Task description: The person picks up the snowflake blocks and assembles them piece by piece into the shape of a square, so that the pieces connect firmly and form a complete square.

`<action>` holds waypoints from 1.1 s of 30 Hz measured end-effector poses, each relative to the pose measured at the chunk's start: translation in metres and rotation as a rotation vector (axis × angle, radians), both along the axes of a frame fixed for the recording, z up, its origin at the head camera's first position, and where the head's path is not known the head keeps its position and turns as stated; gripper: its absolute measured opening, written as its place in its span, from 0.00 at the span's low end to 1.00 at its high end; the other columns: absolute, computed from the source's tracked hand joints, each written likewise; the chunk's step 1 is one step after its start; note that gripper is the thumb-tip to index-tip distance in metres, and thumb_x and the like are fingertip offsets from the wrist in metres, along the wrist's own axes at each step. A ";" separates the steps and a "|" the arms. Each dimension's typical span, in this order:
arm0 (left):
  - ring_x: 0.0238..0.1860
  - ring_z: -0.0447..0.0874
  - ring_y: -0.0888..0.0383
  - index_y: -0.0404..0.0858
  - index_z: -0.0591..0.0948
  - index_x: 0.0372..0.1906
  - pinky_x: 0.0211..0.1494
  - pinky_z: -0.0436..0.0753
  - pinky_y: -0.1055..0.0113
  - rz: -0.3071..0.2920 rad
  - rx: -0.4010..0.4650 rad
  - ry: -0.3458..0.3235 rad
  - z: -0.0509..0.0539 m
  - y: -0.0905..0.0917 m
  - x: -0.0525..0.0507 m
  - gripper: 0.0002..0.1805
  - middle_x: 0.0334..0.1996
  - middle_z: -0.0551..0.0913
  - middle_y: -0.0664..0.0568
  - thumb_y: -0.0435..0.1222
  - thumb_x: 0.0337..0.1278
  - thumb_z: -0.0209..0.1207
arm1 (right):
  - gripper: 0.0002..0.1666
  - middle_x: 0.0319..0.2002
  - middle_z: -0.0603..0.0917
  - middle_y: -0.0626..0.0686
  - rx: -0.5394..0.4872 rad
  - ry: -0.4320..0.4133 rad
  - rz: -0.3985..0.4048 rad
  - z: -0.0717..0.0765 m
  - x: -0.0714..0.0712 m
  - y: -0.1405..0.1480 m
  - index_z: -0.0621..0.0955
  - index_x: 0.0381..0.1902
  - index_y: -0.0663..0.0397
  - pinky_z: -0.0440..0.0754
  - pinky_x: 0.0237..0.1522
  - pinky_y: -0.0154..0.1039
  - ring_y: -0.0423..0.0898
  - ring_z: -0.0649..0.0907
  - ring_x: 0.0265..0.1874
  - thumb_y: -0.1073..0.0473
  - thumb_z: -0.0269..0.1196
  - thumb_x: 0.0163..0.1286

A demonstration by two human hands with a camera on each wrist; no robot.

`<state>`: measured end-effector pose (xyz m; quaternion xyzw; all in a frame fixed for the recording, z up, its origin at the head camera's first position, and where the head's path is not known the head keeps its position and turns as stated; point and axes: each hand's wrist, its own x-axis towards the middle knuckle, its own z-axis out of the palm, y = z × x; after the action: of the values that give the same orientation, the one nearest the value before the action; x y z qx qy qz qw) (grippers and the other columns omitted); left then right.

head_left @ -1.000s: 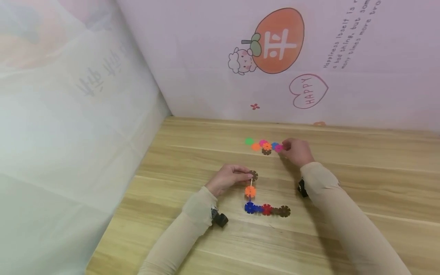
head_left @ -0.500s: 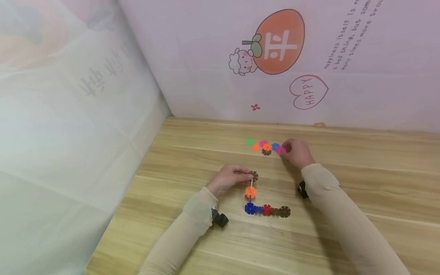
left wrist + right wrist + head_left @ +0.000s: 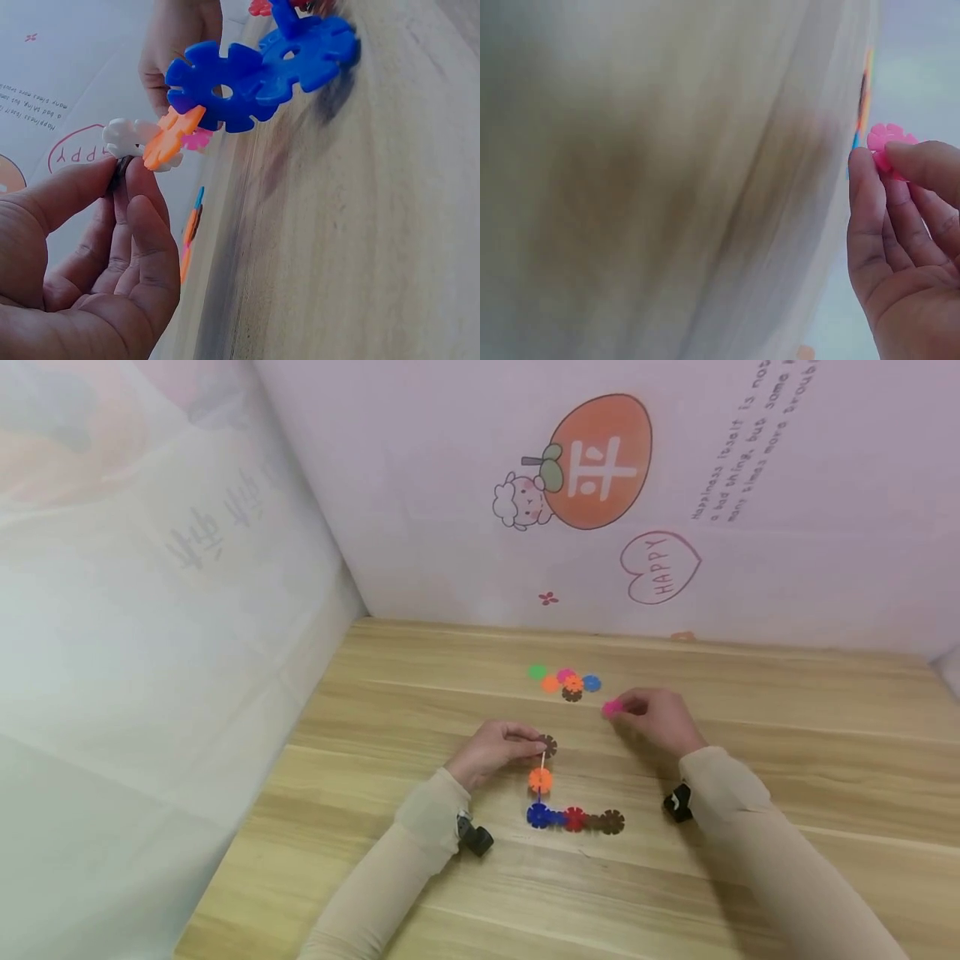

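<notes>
My left hand (image 3: pixel 497 752) pinches a brown notched snowflake disc (image 3: pixel 551 745) at the far end of an L-shaped chain of interlocked discs. From it the chain runs through a white disc (image 3: pixel 124 136), an orange disc (image 3: pixel 540 780) and blue discs (image 3: pixel 537 815), then turns right to a red disc (image 3: pixel 575 818) and brown discs (image 3: pixel 612 822). Between thumb and fingertips, my right hand (image 3: pixel 663 720) holds a loose pink snowflake disc (image 3: pixel 886 135), raised above the table to the right of the chain's upper end. Fingers partly cover both held discs.
A small group of loose discs lies farther back: green (image 3: pixel 537 672), orange (image 3: pixel 551 683), blue (image 3: pixel 592 683), brown (image 3: pixel 572 695) and others, some overlapping. Printed cloth (image 3: pixel 450 527) hangs behind the wooden table (image 3: pixel 825 735) and along its left side.
My right hand has picked the pink disc off the loose group and brought it toward me, slightly right. The left hand keeps its grip on the chain's brown disc.
</notes>
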<state>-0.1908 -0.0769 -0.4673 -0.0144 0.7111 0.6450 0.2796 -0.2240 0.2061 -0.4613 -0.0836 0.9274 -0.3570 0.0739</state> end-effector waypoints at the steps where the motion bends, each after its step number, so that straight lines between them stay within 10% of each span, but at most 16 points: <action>1: 0.39 0.88 0.57 0.36 0.84 0.49 0.49 0.87 0.65 0.000 0.002 0.001 0.000 0.000 0.000 0.14 0.42 0.89 0.46 0.31 0.56 0.66 | 0.11 0.43 0.88 0.55 0.001 -0.012 -0.001 0.001 0.003 -0.002 0.86 0.45 0.51 0.83 0.49 0.50 0.53 0.84 0.44 0.54 0.67 0.68; 33: 0.37 0.88 0.58 0.34 0.83 0.48 0.49 0.88 0.64 -0.019 0.061 -0.012 -0.001 0.004 0.002 0.13 0.41 0.88 0.44 0.28 0.57 0.64 | 0.09 0.36 0.89 0.44 -0.185 0.078 0.227 0.002 0.048 -0.045 0.86 0.37 0.44 0.86 0.44 0.32 0.40 0.86 0.36 0.64 0.70 0.61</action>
<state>-0.1888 -0.0732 -0.4679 -0.0029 0.6894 0.6637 0.2902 -0.1762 0.1612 -0.4593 -0.2080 0.8773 -0.4269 0.0695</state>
